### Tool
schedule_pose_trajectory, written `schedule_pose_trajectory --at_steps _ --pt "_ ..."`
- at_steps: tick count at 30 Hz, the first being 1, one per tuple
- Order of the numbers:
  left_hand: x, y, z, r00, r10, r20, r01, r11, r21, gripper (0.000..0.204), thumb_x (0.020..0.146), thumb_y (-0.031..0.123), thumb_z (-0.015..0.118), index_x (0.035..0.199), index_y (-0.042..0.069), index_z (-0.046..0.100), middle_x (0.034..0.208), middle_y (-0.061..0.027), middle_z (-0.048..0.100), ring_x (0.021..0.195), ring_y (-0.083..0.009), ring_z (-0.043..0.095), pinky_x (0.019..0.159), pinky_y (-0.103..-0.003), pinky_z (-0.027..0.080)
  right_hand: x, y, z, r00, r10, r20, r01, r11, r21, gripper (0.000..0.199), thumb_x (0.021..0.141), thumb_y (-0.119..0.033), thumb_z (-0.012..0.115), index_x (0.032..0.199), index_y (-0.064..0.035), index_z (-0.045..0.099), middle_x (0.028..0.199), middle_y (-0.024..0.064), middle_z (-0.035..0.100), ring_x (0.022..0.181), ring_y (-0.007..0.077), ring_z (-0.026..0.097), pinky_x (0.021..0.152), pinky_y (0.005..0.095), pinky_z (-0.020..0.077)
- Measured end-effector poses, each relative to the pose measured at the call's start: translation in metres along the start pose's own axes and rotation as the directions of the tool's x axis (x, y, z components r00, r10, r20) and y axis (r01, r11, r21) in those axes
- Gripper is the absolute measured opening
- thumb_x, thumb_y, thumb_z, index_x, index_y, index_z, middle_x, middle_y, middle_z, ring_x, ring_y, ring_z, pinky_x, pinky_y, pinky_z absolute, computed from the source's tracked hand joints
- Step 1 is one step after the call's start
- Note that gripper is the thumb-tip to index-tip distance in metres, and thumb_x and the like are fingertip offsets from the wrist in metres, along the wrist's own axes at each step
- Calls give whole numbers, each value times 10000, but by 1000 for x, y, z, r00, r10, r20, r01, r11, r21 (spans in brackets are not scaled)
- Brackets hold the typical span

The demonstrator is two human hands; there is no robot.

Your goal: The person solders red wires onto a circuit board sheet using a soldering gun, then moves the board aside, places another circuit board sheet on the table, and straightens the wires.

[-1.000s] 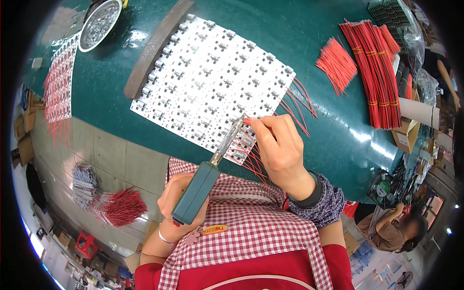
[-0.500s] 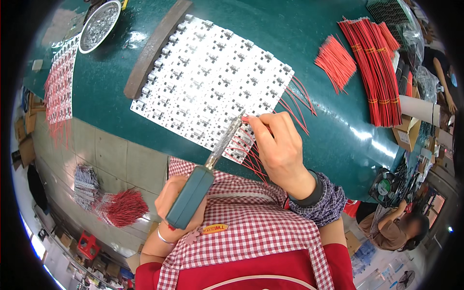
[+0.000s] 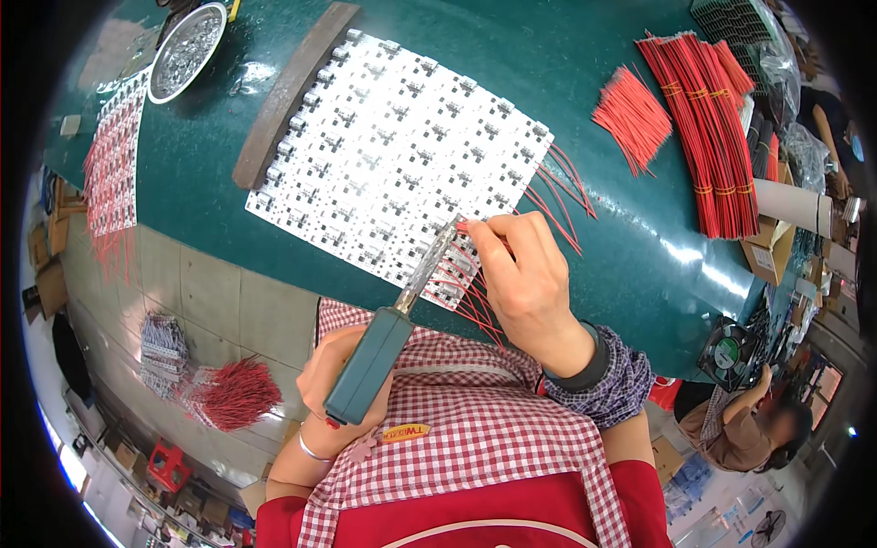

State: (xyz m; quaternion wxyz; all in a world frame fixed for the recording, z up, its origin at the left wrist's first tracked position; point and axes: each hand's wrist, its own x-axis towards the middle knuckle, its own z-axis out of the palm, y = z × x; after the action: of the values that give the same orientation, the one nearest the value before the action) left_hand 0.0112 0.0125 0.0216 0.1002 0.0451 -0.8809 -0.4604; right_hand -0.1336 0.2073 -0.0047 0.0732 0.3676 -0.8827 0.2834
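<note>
My left hand (image 3: 338,376) is wrapped round the green boxy handle of a soldering iron (image 3: 370,365). The iron's metal barrel slants up and away, and its tip meets a white circuit board panel (image 3: 384,155) near the right part of its front edge. Close beside the tip, my right hand (image 3: 525,283) pinches the end of a red wire (image 3: 464,226) against the panel. Several thin red wires (image 3: 480,306) stick out from the panel's near right corner under my right hand. More red wires (image 3: 557,196) trail off its right edge.
A dark bar (image 3: 292,96) lies along the panel's left edge on the green table (image 3: 219,173). Far left are a metal bowl (image 3: 187,53) and a wired panel (image 3: 117,160). Loose red wires (image 3: 632,121) and tied red bundles (image 3: 699,137) lie right. Another person (image 3: 749,429) sits far right.
The soldering iron's handle and my left hand have shifted slightly up and to the right, while the tip stays near the same spot. My right hand has barely moved.
</note>
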Motion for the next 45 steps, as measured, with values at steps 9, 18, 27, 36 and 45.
schedule_pose_trajectory --at_steps 9,18,27,36,45 --pt "0 0 -4 1000 -1 12 1 1000 16 192 782 -54 747 968 -58 702 881 -160 670 673 -264 657 550 -314 497 1 0 1 1000 -8 -5 8 1000 2 337 731 -8 656 1061 61 642 961 123 576 825 268 559 710 356 497" --pt "-35 17 -42 973 -229 -25 230 969 93 206 735 47 808 914 17 711 958 -158 690 885 -321 705 733 -396 583 -1 1 1 1000 -2 6 2 1000 -5 338 735 -8 651 1065 62 639 967 128 576 827 272 558 716 359 498" --pt "-20 8 -22 987 -147 67 144 989 44 242 767 -44 771 1002 -53 714 1005 -208 704 890 -339 722 770 -378 586 0 0 -4 998 -23 -55 23 1000 0 318 742 -17 673 1057 29 661 951 93 606 843 251 585 689 358 482" --pt "-1 5 -10 999 -35 26 33 998 48 257 741 -73 755 995 -62 715 1000 -201 700 883 -336 725 757 -365 590 2 13 -3 997 -22 -73 23 1000 13 329 723 -3 677 1052 2 673 932 85 621 807 245 580 682 359 487" --pt "7 5 -5 998 -54 31 55 998 -18 275 716 -89 724 990 -66 706 986 -178 707 846 -304 720 738 -332 573 5 12 -5 1000 -12 -19 13 999 31 321 726 3 660 1046 22 664 952 109 609 819 258 576 702 354 498"
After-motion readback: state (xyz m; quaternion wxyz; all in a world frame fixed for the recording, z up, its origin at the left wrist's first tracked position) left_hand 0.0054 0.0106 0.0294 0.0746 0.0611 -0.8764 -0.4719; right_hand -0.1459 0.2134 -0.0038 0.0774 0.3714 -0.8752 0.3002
